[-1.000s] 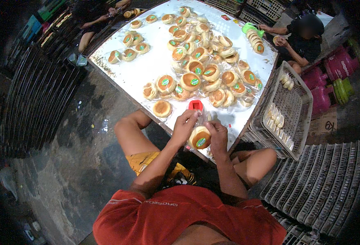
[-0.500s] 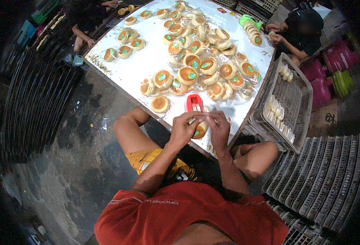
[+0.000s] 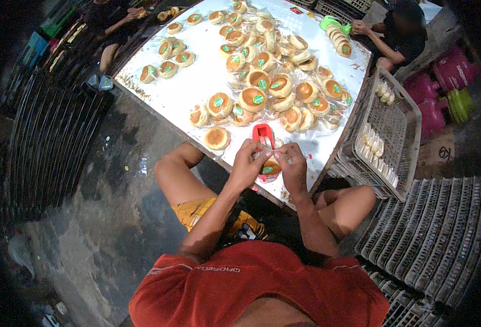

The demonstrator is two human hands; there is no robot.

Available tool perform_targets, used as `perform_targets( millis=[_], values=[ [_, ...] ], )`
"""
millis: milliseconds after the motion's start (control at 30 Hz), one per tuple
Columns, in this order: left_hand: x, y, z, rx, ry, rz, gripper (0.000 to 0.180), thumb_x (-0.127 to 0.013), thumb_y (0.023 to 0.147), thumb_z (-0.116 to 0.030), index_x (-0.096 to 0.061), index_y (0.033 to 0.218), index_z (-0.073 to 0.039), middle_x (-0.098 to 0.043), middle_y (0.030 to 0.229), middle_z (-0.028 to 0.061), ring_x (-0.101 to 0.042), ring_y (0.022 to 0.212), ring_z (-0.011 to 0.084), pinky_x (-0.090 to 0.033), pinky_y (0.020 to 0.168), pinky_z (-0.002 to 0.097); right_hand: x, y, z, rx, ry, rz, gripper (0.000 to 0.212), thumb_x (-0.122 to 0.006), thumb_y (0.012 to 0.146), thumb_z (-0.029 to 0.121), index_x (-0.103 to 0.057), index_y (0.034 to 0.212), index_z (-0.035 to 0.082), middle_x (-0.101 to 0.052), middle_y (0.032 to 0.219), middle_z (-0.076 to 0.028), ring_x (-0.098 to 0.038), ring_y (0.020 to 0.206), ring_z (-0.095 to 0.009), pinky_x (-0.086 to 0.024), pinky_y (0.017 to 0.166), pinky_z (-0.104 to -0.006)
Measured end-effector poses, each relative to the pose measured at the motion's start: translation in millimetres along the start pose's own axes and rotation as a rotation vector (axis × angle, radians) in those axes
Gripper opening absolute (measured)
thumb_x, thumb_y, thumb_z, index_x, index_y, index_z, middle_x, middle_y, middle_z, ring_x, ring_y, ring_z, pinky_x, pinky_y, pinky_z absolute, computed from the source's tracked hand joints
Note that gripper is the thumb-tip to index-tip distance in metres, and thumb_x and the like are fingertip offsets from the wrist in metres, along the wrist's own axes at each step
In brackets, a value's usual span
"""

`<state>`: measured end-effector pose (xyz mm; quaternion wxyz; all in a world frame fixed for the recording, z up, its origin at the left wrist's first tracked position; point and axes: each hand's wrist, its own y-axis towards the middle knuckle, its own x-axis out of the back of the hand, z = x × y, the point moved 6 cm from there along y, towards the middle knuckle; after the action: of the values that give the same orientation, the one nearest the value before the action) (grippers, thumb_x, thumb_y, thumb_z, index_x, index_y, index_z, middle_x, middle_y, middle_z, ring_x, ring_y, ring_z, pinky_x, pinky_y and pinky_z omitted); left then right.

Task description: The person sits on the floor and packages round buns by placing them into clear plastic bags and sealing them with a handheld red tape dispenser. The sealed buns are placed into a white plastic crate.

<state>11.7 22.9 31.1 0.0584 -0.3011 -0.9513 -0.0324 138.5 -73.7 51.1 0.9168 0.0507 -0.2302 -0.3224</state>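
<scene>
Thumbs and fingertips of my left hand point(image 3: 248, 164) and my right hand point(image 3: 293, 168) pinch the gathered top of a clear plastic bag, close together at the table's near edge. Inside the bag sits a round browned bun point(image 3: 271, 167) with a green label, partly hidden by my fingers. Just beyond my fingertips stands a red tape dispenser point(image 3: 263, 132), its near part covered by the hands and bun. To the left of it lies another round bun point(image 3: 217, 138) with no label showing.
Bagged, labelled buns point(image 3: 253, 99) are heaped over the white table point(image 3: 158, 98). A plastic crate point(image 3: 393, 136) with pale rolls stands right of it. One person point(image 3: 398, 41) works at far right beside a green tape dispenser point(image 3: 333, 24), another person point(image 3: 109, 27) at far left.
My fingers have shifted slightly and still pinch the bag top. The far-left person's hand has lifted from the table edge. The far-right person's hands have moved toward the green dispenser.
</scene>
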Motion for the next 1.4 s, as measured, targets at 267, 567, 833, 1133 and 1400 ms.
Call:
perform_targets(
  millis=[267, 567, 833, 1133, 1400],
  values=[
    [-7, -31, -7, 0.135, -0.353, -0.331, 0.011, -0.059, 0.093, -0.009, -0.058, 0.1, -0.001, -0.057, 0.083, 0.0015, -0.052, 0.076, 0.0081, -0.042, 0.069, 0.0226, -18, -18, -13, -0.253, 0.631, -0.246, 0.009, -0.06, 0.091, 0.013, -0.055, 0.087, 0.007, -0.056, 0.082, 0.0, -0.054, 0.076, -0.01, -0.045, 0.07, -0.0258],
    [30, -40, -4, 0.013, -0.251, -0.424, 0.025, -0.058, 0.088, 0.001, -0.053, 0.112, 0.001, -0.057, 0.087, 0.0044, -0.054, 0.081, 0.0115, -0.045, 0.076, 0.0261, -42, -58, -121, -0.392, -0.042, 0.196, 0.029, -0.074, 0.084, 0.023, -0.067, 0.076, -0.004, -0.057, 0.064, -0.007, -0.05, 0.063, -0.012, -0.041, 0.06, -0.0333],
    [35, -44, 12, -0.019, -0.104, -0.472, 0.021, -0.06, 0.088, -0.003, -0.056, 0.108, 0.003, -0.055, 0.084, 0.0039, -0.053, 0.08, 0.0113, -0.044, 0.075, 0.026, -33, -93, -115, -0.451, -0.064, 0.391, 0.021, -0.071, 0.084, 0.016, -0.068, 0.08, -0.004, -0.06, 0.068, -0.005, -0.056, 0.068, -0.014, -0.045, 0.065, -0.0322],
    [15, -50, -13, -0.072, -0.054, -0.275, 0.019, -0.057, 0.09, -0.002, -0.056, 0.109, 0.001, -0.055, 0.083, 0.0047, -0.053, 0.076, 0.0108, -0.045, 0.065, 0.0258, -29, -22, -2, -0.283, 0.3, 0.184, 0.02, -0.069, 0.085, 0.007, -0.065, 0.102, -0.002, -0.062, 0.112, -0.009, -0.061, 0.098, -0.017, -0.047, 0.088, -0.0319],
    [6, -53, -13, -0.148, -0.102, -0.532, 0.022, -0.058, 0.089, -0.001, -0.055, 0.11, 0.001, -0.056, 0.094, 0.0095, -0.055, 0.087, 0.016, -0.046, 0.078, 0.0292, -20, -42, -9, -0.091, 0.283, 0.091, 0.033, -0.058, 0.096, 0.019, -0.053, 0.127, 0.006, -0.051, 0.125, -0.009, -0.049, 0.122, -0.022, -0.046, 0.098, -0.0346]
  ],
)
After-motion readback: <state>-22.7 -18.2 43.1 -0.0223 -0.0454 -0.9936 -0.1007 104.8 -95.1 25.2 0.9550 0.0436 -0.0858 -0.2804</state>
